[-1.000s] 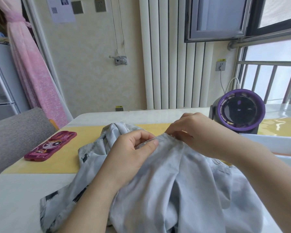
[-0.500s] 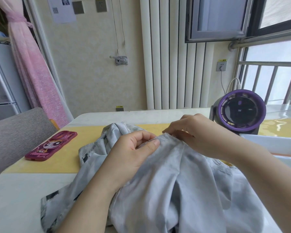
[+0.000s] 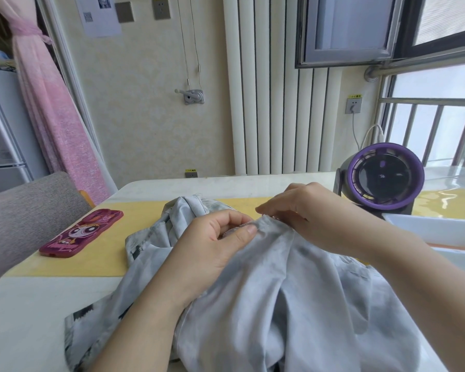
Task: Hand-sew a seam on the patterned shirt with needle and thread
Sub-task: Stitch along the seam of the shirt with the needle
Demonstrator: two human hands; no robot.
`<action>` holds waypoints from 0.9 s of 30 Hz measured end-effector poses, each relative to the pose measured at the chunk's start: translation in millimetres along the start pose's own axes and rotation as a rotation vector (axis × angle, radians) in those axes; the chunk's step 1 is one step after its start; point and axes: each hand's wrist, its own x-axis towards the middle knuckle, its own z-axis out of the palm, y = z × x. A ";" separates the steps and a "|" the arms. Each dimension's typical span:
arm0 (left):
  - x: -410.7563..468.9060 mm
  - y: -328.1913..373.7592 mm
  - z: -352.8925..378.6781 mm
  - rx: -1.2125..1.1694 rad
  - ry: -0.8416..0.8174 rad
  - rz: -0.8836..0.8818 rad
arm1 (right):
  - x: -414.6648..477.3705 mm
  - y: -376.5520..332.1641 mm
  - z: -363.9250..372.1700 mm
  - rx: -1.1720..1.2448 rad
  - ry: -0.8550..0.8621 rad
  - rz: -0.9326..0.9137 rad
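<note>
The pale grey patterned shirt (image 3: 279, 304) lies bunched on the table in front of me, its dark print showing at the left edge. My left hand (image 3: 212, 245) pinches a folded edge of the shirt between thumb and curled fingers. Just to its right, my right hand (image 3: 314, 213) has its fingertips pinched together at the same raised edge. The needle and thread are too small to make out.
A magenta cartoon phone case (image 3: 82, 233) lies on the yellow mat (image 3: 97, 261) at the left. A purple round fan (image 3: 384, 178) stands at the back right, with a white tray (image 3: 440, 229) in front of it. A grey chair (image 3: 19, 218) is at the far left.
My right hand's fingertips have crept slightly left along the shirt edge, towards my left thumb. My left hand keeps its pinch in place.
</note>
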 end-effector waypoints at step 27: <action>12.2 -19.5 -5.4 0.151 0.319 -0.127 | 2.4 -34.5 -3.3 1.198 0.419 0.036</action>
